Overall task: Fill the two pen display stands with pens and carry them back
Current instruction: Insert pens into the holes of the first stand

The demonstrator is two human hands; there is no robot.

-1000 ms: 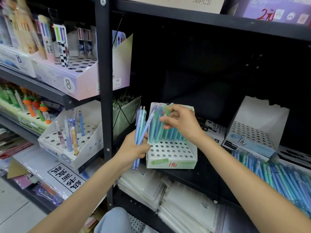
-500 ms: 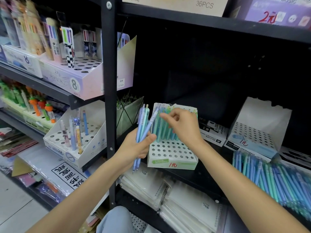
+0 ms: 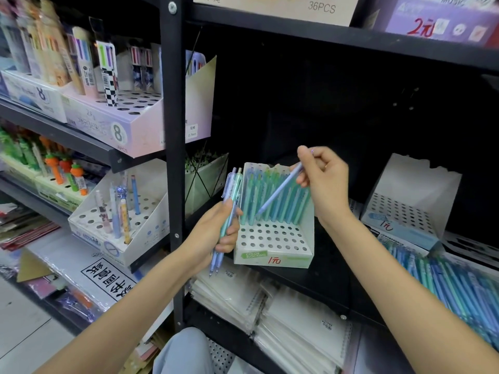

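Note:
A white pen display stand (image 3: 272, 238) with a green label stands on the black shelf, its back rows holding blue and green pens and its front holes bare. My left hand (image 3: 213, 233) grips a small bundle of pens (image 3: 229, 203) just left of the stand. My right hand (image 3: 324, 179) pinches a lilac pen (image 3: 280, 190) by its top, slanted tip-down over the stand's filled rows. A second white stand (image 3: 405, 209), with no pens in it, sits at the right. Loose blue and green pens (image 3: 453, 282) lie piled at the lower right.
A black upright post (image 3: 174, 157) rises just left of my left hand. Left of it stand other pen stands (image 3: 113, 230) and packaged pens (image 3: 108, 74). Wrapped notebooks (image 3: 283, 311) are stacked on the shelf below. The shelf above (image 3: 324, 31) overhangs.
My right hand has lifted away from the pens in the stand and now holds a lilac pen above them. My left hand keeps its bundle, with one pen fewer showing in it.

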